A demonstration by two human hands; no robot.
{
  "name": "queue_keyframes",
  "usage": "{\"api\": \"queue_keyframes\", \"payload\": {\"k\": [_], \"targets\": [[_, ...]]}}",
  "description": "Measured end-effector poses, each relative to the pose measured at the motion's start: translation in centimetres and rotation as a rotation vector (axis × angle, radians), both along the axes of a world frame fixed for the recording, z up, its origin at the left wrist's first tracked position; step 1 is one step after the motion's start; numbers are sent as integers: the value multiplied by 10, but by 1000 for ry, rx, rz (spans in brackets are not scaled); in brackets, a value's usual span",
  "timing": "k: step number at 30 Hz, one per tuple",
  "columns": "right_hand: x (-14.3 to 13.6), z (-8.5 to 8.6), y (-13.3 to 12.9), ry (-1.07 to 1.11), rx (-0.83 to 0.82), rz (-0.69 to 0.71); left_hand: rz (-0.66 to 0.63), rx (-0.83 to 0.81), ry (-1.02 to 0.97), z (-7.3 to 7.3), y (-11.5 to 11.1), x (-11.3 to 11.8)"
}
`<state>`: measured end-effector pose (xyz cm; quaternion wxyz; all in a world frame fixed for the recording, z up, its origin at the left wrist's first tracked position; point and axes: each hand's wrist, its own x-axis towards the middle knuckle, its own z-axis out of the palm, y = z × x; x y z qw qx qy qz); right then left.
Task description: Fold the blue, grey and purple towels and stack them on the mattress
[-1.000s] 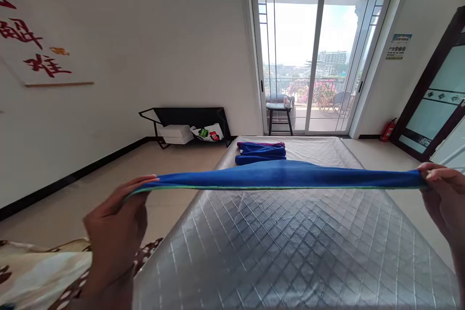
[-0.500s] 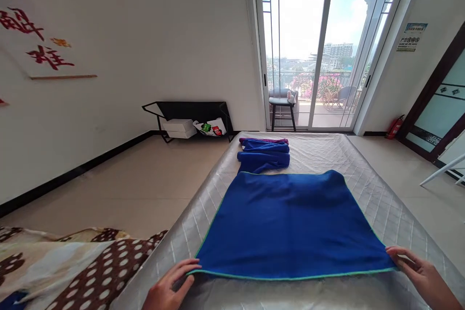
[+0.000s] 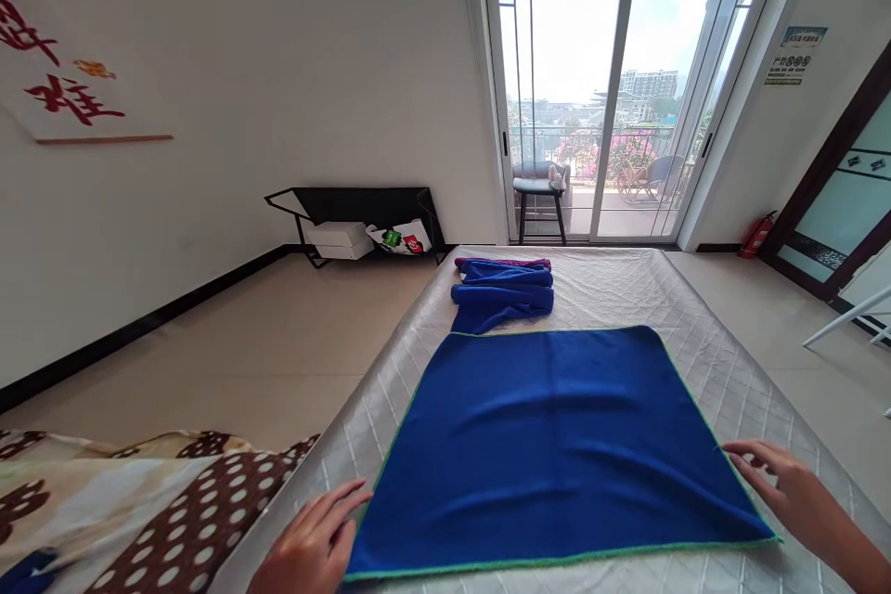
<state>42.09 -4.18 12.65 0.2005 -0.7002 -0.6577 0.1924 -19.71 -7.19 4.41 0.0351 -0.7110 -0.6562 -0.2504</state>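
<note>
A blue cloth with a green edge lies spread on the mattress, with a few soft ripples across it. My left hand rests beside its left edge, fingers stretched out and thumb apart, fingertips at the border. On the opposite side, my right hand has its thumb and forefinger together at the cloth's right edge, above the near right corner. Beyond the cloth's far left corner lies a loosely folded pile of blue cloths, with a purple cloth at its back.
The silver-grey quilted mattress carries everything. A polka-dot blanket lies at lower left. Past the mattress are a black rack, a dark stool and a glass sliding door. A fire extinguisher stands at right.
Both hands have left the cloth's near corners for its side edges. The near edge now lies lower in view, closer to me, and new ripples show. The view has tilted slightly.
</note>
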Motion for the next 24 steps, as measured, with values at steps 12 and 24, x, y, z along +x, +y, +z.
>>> {"api": "queue_keyframes", "payload": {"k": [12, 24], "targets": [[-77, -37, 197, -386, 9, 101, 87, -143, -237, 26, 249, 59], [-57, -62, 198, -438, 17, -29, 61, -186, -271, -3, 290, 50]]}}
